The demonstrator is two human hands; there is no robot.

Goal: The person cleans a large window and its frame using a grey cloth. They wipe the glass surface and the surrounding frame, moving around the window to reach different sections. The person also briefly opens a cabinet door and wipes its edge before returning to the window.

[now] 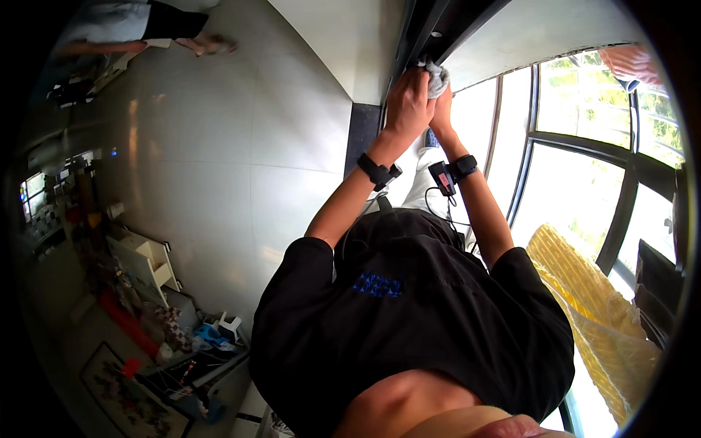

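Observation:
A crumpled grey-white cloth is bunched at my fingertips, against the dark door or window frame at the top of the view. My left hand is closed, its curled fingers pressed on the cloth's left side. Just beside it, my right hand reaches up under the cloth; its fingers are mostly hidden behind the cloth and the left hand. Both wrists carry black straps with small devices, and a thin cable hangs from the right one.
Pale panels flank the frame. Large dark-framed windows stand on the right, with a yellow textured cloth hanging there. Grey tiled floor spreads left. A cabinet with an open drawer and clutter lie lower left; another person is at upper left.

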